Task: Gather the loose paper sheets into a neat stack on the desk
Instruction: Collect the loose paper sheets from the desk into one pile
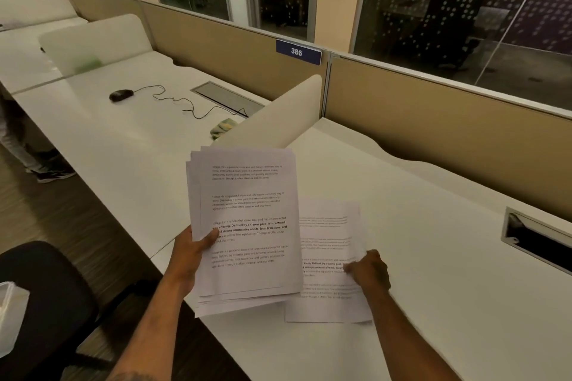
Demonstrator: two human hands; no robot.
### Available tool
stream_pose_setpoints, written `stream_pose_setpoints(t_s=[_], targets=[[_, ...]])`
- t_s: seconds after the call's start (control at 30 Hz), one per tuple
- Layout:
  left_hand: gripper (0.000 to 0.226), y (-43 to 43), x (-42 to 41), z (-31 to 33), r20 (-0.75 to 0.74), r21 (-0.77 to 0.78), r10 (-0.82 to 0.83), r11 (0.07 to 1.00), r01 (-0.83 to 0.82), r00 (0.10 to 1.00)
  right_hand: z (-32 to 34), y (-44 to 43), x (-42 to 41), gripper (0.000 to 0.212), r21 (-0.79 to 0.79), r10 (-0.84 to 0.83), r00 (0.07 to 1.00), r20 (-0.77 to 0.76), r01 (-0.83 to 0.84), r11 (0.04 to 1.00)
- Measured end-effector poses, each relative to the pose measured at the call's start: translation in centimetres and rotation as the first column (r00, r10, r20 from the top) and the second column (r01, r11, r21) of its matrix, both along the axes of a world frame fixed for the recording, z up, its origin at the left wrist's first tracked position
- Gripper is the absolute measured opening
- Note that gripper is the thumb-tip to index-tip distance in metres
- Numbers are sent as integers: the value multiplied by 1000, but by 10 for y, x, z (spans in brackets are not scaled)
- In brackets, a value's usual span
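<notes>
My left hand (192,252) holds a bundle of printed paper sheets (247,226) by its left edge, lifted above the white desk (433,257), the sheets slightly fanned and uneven. One loose printed sheet (328,306) lies flat on the desk just right of the bundle, partly hidden under it. My right hand (370,271) rests on that sheet's right side, fingers curled and pinching its edge.
A low cream divider (278,114) separates this desk from the neighbouring one, where a black mouse (120,95) with its cable and a cloth (223,130) lie. A cable slot (538,241) opens at right. A black chair (46,297) stands lower left. Tan partition (433,108) behind.
</notes>
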State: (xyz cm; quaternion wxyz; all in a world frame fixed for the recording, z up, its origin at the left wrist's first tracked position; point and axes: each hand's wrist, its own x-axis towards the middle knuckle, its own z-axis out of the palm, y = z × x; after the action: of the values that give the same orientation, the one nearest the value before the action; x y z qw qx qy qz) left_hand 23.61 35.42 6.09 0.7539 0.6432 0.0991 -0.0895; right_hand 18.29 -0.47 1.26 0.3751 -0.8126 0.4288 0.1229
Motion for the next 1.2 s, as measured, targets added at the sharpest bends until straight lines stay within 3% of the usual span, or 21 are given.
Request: stream_pose_setpoints(t_s=[0.1,0.2,0.27,0.33,0.47,0.7,0.93,1.07,1.13,1.2], targets=[[48,-4,0,0,-3,3,-12,1000,12,1000,-1,-7,0,47,99,-14,999,35,11,995],[48,-10,2,3,10,18,-29,999,29,1000,10,-24,-4,42,196,-55,976,211,13,981],[47,-17,4,6,16,28,-43,999,42,999,30,-44,-11,50,227,-90,926,367,4,974],[42,-27,8,8,21,28,-59,998,59,998,57,-71,-26,43,224,-109,850,516,-11,975],[30,-62,13,12,37,28,-126,992,125,991,111,-135,-74,34,384,-252,710,658,-28,923],[42,-156,-4,25,55,-17,-322,946,323,945,119,-140,-119,47,571,-304,701,645,-178,801],[42,-246,-58,29,32,-61,-469,880,470,883,94,-124,-150,43,668,-417,716,560,-93,738],[62,-283,-89,26,-55,-157,-522,846,509,851,85,-142,-181,61,610,-427,685,591,-33,792],[60,-300,-105,28,-33,-113,-579,812,573,815,83,-153,-197,68,565,-409,673,617,-17,825],[55,-315,-119,26,-6,-31,-611,791,611,792,81,-166,-214,61,539,-386,682,621,-14,842]])
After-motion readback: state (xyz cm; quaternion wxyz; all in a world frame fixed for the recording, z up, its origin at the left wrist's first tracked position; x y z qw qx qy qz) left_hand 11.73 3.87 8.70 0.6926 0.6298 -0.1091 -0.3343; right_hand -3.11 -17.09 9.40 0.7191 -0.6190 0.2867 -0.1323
